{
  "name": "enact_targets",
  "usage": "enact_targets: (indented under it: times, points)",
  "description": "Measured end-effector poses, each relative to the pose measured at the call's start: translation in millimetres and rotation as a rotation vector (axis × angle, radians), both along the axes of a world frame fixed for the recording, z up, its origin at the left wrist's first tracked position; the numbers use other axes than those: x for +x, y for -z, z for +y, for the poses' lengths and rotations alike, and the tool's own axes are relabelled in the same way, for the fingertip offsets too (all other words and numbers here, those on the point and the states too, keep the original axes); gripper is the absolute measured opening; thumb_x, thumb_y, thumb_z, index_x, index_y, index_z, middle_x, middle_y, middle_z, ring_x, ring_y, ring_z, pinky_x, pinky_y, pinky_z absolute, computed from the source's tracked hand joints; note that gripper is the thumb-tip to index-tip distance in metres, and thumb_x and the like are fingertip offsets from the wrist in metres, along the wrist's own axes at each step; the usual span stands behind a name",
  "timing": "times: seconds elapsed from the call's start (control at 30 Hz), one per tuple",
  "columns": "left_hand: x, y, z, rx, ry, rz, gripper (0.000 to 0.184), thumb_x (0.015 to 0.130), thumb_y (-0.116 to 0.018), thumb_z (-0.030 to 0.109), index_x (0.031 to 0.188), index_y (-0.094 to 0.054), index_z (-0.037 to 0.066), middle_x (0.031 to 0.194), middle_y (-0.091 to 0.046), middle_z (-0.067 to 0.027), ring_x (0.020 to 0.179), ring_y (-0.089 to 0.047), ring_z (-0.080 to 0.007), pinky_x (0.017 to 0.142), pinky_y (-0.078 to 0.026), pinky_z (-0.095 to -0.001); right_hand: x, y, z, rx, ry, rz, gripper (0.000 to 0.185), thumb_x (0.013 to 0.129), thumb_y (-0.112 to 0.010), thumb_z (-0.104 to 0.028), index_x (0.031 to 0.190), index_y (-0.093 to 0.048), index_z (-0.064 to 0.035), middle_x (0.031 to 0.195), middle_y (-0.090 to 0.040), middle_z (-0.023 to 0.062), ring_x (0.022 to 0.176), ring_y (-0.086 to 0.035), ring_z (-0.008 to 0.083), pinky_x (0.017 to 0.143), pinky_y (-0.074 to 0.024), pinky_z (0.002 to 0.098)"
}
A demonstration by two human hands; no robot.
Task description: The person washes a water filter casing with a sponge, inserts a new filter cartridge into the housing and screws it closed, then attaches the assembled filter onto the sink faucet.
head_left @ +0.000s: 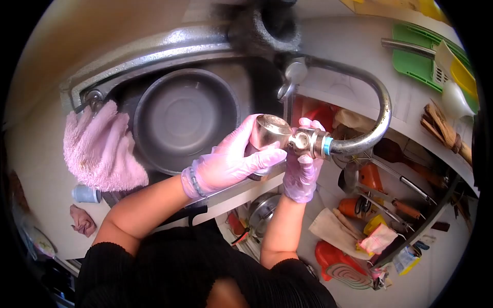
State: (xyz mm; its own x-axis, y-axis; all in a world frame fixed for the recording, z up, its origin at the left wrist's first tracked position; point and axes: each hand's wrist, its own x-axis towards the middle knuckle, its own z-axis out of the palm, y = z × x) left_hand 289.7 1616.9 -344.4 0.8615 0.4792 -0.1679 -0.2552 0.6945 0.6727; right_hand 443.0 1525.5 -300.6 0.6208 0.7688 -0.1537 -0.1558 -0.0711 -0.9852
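Both my hands wear thin translucent pink-purple gloves. My left hand point(239, 159) is wrapped around a rounded metal faucet head point(273, 131), its thumb stretched along the lower side. My right hand point(302, 177) grips the metal swivel joint point(304, 141) beside it, with fingertips showing above and below. That joint meets the end of the curved metal spout point(377, 120) at a blue ring point(327, 145). The palm side of both hands is partly hidden. Left of my hands, a wide grey metal basin point(187, 115) sits in the dark sink point(251, 77).
A pink towel point(102, 149) drapes over the sink's left edge, near a blue cup point(86, 194) and a crumpled cloth point(82, 220). A green rack point(411, 56) stands at upper right. Utensils, orange containers point(354, 208) and a red item point(334, 259) crowd the lower right.
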Motion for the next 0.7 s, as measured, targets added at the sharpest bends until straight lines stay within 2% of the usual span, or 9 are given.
enact_targets:
  times: [0.03, 0.13, 0.2, 0.23, 0.3, 0.4, 0.43, 0.5, 0.7]
  points:
    - [1, 1, -2, -0.009, -0.004, -0.003, 0.063, 0.09, -0.071, 0.021, 0.139, -0.037, 0.003, 0.093, -0.054, -0.0004, 0.081, -0.054, -0.0074, 0.089, -0.046, -0.0289, 1, 0, -1, 0.006, 0.0, -0.001, 0.088, 0.067, -0.088, -0.032, 0.135, -0.043, -0.0024, 0.128, -0.055, 0.0123, 0.105, -0.061, 0.0232, 0.096, -0.0479, 0.039]
    - [4, -2, -4, 0.244, -0.223, 0.086, 0.063, 0.087, -0.074, 0.019, 0.138, -0.039, 0.004, 0.101, -0.057, -0.0041, 0.084, -0.056, -0.011, 0.087, -0.047, -0.031, 5, 3, -2, 0.023, -0.03, -0.01, 0.089, 0.067, -0.088, -0.032, 0.136, -0.042, -0.0019, 0.128, -0.054, 0.0131, 0.107, -0.06, 0.0235, 0.097, -0.0473, 0.0379]
    - [5, -3, 1, 0.362, -0.274, 0.076, 0.068, 0.082, -0.078, 0.017, 0.138, -0.04, 0.005, 0.108, -0.059, -0.0102, 0.097, -0.059, -0.0182, 0.09, -0.047, -0.0329, 6, 4, -2, 0.025, -0.043, -0.003, 0.09, 0.066, -0.089, -0.031, 0.137, -0.041, -0.0058, 0.131, -0.052, 0.0109, 0.116, -0.055, 0.0224, 0.102, -0.0456, 0.0384]
    - [7, -2, 3, 0.366, -0.274, 0.076, 0.068, 0.082, -0.078, 0.017, 0.138, -0.04, 0.005, 0.108, -0.059, -0.0102, 0.097, -0.059, -0.0182, 0.09, -0.047, -0.0329, 5, 3, -2, 0.029, -0.042, -0.003, 0.09, 0.066, -0.089, -0.031, 0.137, -0.041, -0.0058, 0.131, -0.052, 0.0109, 0.116, -0.055, 0.0224, 0.102, -0.0456, 0.0384]
    - [11, 2, 6, 0.575, -0.432, 0.069, 0.073, 0.075, -0.08, 0.012, 0.137, -0.043, 0.005, 0.11, -0.059, -0.0149, 0.108, -0.058, -0.0276, 0.094, -0.045, -0.0368, 3, 1, -1, 0.013, -0.011, 0.025, 0.091, 0.065, -0.09, -0.032, 0.137, -0.041, -0.0055, 0.13, -0.052, 0.011, 0.118, -0.053, 0.0231, 0.104, -0.0435, 0.0388]
    - [8, 5, 17, 0.786, -0.404, 0.145, 0.075, 0.07, -0.079, 0.008, 0.136, -0.046, 0.005, 0.114, -0.06, -0.0157, 0.112, -0.057, -0.0344, 0.098, -0.043, -0.0416, 3, 3, 0, 0.048, 0.001, 0.017, 0.086, 0.066, -0.088, -0.027, 0.135, -0.042, -0.0015, 0.129, -0.053, 0.0131, 0.111, -0.056, 0.0202, 0.099, -0.0443, 0.0358]
    - [7, 4, 23, 0.794, -0.402, 0.142, 0.075, 0.07, -0.079, 0.008, 0.136, -0.046, 0.005, 0.114, -0.06, -0.0157, 0.112, -0.057, -0.0344, 0.098, -0.043, -0.0416, 2, 3, 1, 0.055, 0.004, 0.016, 0.086, 0.066, -0.088, -0.027, 0.135, -0.042, -0.0015, 0.129, -0.053, 0.0131, 0.111, -0.056, 0.0202, 0.099, -0.0443, 0.0358]
    - [8, 4, 33, 1.025, -0.48, 0.055, 0.075, 0.066, -0.079, 0.007, 0.135, -0.049, 0.006, 0.117, -0.06, -0.0135, 0.112, -0.055, -0.0365, 0.099, -0.042, -0.0441, 2, 3, 1, 0.019, 0.011, -0.001, 0.085, 0.065, -0.089, -0.027, 0.133, -0.044, -0.0016, 0.128, -0.054, 0.0121, 0.111, -0.056, 0.0189, 0.1, -0.0434, 0.0348]
    - [8, -7, 41, 1.014, -0.394, 0.002, 0.075, 0.066, -0.081, 0.008, 0.134, -0.049, 0.006, 0.118, -0.06, -0.0126, 0.112, -0.055, -0.0359, 0.098, -0.043, -0.0427, 3, 0, 2, 0.027, -0.002, 0.005, 0.083, 0.063, -0.09, -0.027, 0.13, -0.048, -0.001, 0.123, -0.058, 0.0114, 0.105, -0.058, 0.0183, 0.093, -0.0478, 0.0328]
